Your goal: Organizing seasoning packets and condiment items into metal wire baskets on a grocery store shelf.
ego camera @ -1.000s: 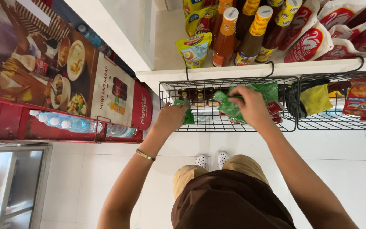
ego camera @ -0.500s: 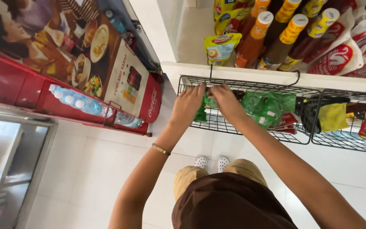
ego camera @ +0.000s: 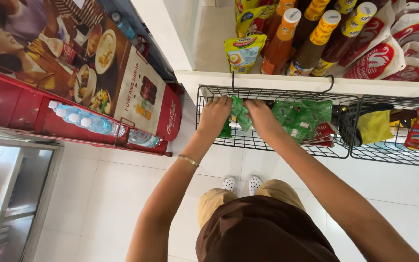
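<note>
Green sachets (ego camera: 241, 114) clamped in both hands (ego camera: 214, 116) (ego camera: 263, 118) inside black wire basket (ego camera: 272, 140)

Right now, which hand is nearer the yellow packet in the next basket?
Right. The right hand is in the black wire basket, closer to the yellow packet; the left hand is farther away at the basket's left end.

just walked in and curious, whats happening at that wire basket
A person stands at a shop shelf, both hands inside a black wire basket hung from its edge. The left hand and right hand grip small green packets, with more green packets piled to the right. Sauce bottles stand on the shelf above.
</note>
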